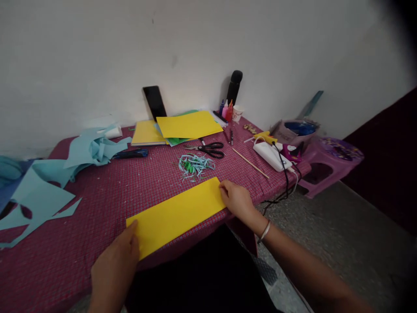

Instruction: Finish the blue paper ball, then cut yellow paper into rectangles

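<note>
The head camera looked down at a desk (97, 191) covered in a red checked cloth. A long yellow sheet of paper (177, 215) lay flat near the front edge, between the two hands. The left hand (114, 269) rested on the sheet's near-left corner, fingers together and flat, pinching nothing. The right hand (237, 201) pressed on the sheet's far-right end, fingers curled slightly over the edge; a bangle (265, 231) circled its wrist. Just beyond the right hand lay a tangle of blue and green paper shreds (195, 166), and farther off, black scissors (210, 149). Well beyond the left hand sat pale blue paper offcuts (42, 191). More yellow sheets (187, 124) lay by the wall.
</note>
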Motion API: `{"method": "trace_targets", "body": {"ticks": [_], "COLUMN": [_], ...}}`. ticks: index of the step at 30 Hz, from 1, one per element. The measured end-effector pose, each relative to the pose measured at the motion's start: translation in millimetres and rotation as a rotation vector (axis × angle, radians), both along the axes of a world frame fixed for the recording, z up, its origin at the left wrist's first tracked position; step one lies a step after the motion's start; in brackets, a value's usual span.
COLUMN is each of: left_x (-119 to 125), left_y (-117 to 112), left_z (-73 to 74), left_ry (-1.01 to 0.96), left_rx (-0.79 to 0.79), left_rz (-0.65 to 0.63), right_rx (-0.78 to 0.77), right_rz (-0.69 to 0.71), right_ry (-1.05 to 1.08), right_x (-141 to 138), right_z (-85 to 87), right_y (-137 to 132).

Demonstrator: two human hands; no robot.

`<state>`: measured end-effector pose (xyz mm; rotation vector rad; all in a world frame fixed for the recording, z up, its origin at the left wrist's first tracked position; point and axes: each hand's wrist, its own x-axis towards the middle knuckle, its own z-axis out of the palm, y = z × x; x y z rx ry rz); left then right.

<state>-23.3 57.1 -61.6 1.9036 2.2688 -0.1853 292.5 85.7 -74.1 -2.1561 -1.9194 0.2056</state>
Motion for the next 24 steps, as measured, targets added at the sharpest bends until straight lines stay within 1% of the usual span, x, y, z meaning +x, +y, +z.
{"method": "trace_targets", "body": {"ticks": [8, 16, 20, 24], "left_x": [2.3, 1.3, 1.7, 1.9], "left_y": [-0.6, -0.4, -1.5, -2.8], "left_z": [0.5, -1.7, -1.2, -1.5], "left_ry": [0.013, 0.014, 0.007, 0.047], "left_rx": [0.012, 0.001, 0.036, 0.062], "left_rz": [0.007, 0.026, 0.003, -0.02], "right_rx": [-0.028, 0.0, 0.007, 0.006], "right_rz": [-0.009, -0.023, -0.023, -0.024], "right_ry": [-0.01, 0.009, 0.021, 0.033], "right_x": [-1.1, -2.2, -1.8, -1.4], "right_z": [1.6, 1.0, 1.7, 2.0], "right_y": [2.7, 5.0, 4.8, 3.9]}}
